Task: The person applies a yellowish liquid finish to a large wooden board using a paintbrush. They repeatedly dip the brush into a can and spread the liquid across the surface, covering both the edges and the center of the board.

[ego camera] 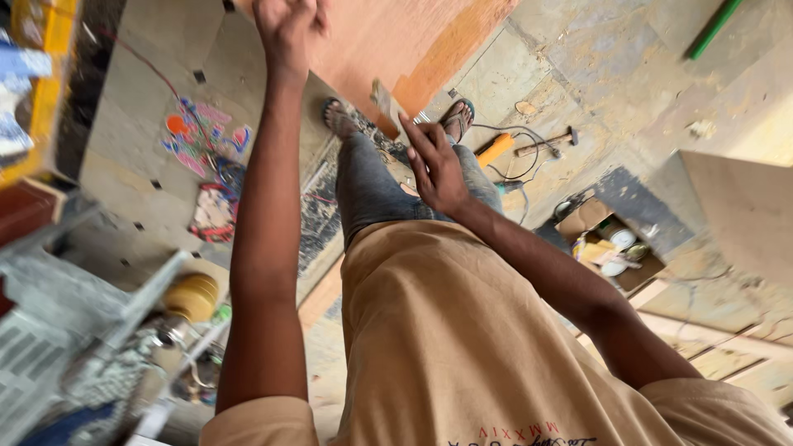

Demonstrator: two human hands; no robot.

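Nearest the camera was the person's tan shirt (462, 347), filling the lower middle of the view, with blue jeans (372, 186) running away from it down to two sandalled feet (337, 116) on the floor. The right arm reached out from the lower right, and the right hand (434, 165) hung over the thighs with its fingers (413, 136) loosely spread and pointing away, holding nothing. The left arm rose straight along the left of the body to the top edge, where the left hand (285, 29) was curled into a closed fist; part of it was cut off by the frame (so I could not tell whether anything was held in it). At the lower left, blurred and close, stood a grey metal frame (74, 330) with a yellow roll (192, 296) lodged on it. Farther out on the left, a colourful floor drawing (202, 136) lay on the grey tiles. Just beyond the feet lay a large reddish-brown plywood sheet (388, 41), with a small wood offcut (384, 101) at its near edge. To the right of the feet, an orange tool handle (496, 149) lay beside a hammer (547, 142) and a loose cable (516, 165). Near them sat an open cardboard box (607, 244) holding tins and scraps, next to a pale board (739, 206). A green pipe (714, 26) lay in the far right corner.
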